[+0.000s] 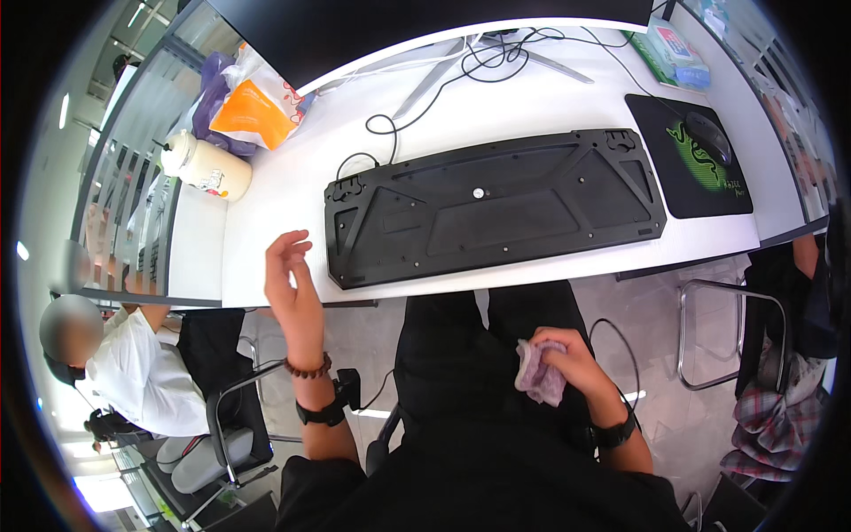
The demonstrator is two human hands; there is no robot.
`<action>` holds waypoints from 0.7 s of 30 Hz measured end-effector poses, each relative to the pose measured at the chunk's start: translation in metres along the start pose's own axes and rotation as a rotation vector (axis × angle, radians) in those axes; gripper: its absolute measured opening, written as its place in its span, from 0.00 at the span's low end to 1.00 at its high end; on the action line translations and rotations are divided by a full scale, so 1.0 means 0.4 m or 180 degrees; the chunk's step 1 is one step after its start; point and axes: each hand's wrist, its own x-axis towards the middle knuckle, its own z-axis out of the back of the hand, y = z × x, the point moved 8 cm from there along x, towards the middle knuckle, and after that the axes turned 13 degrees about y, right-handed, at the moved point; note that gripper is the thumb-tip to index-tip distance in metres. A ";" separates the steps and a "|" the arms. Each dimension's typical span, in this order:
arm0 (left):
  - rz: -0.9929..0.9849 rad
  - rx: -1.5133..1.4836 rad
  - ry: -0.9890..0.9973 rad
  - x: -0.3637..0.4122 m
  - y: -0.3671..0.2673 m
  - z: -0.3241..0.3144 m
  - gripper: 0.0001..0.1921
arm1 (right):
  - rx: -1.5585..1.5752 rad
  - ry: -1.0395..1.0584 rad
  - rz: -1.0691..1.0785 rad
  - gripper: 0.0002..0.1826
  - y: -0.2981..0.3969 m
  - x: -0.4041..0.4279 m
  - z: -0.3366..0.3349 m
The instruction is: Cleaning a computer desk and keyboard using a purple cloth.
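Observation:
A black computer keyboard (502, 213) lies upside down on the white desk (266, 206), its ribbed underside, screws and folded feet showing. My left hand (292, 292) is raised by the keyboard's left end, fingers apart and slightly curled, holding nothing. It appears not to touch the keyboard. Over my lap, my right hand (568, 362) grips a crumpled purple-and-white cloth (542, 376), part of which is hidden in the fingers. The keyboard's cable (397, 143) leaves its far left edge and loops back across the desk.
A monitor (432, 33) stands at the back on a splayed metal stand. Left are a cream bottle (213, 169) and plastic bags (259, 110). A mouse (707, 136) rests on a black mouse pad (671, 173) at right, with a wipes packet (675, 53) behind. A seated person (139, 372) is at left.

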 end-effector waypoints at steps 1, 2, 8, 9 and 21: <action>-0.0224 0.0052 0.0072 -0.002 -0.081 0.015 0.14 | 0.0568 -0.0178 -0.0241 0.13 -0.051 -0.005 0.012; -0.0565 -0.0091 0.0268 -0.001 -0.183 0.026 0.13 | 0.1125 -0.0360 -0.0484 0.14 -0.092 -0.012 0.020; -0.2390 -0.1812 0.1091 -0.004 -0.612 0.029 0.11 | 0.1332 -0.0595 -0.0300 0.13 -0.152 -0.011 0.064; -0.2297 -0.1926 0.0658 -0.059 -0.670 0.119 0.13 | 0.1320 -0.0265 -0.0301 0.13 -0.124 0.030 0.016; -0.1975 0.6003 -0.1593 -0.166 -0.770 0.020 0.11 | 0.0753 -0.0503 -0.0314 0.13 -0.130 0.009 0.017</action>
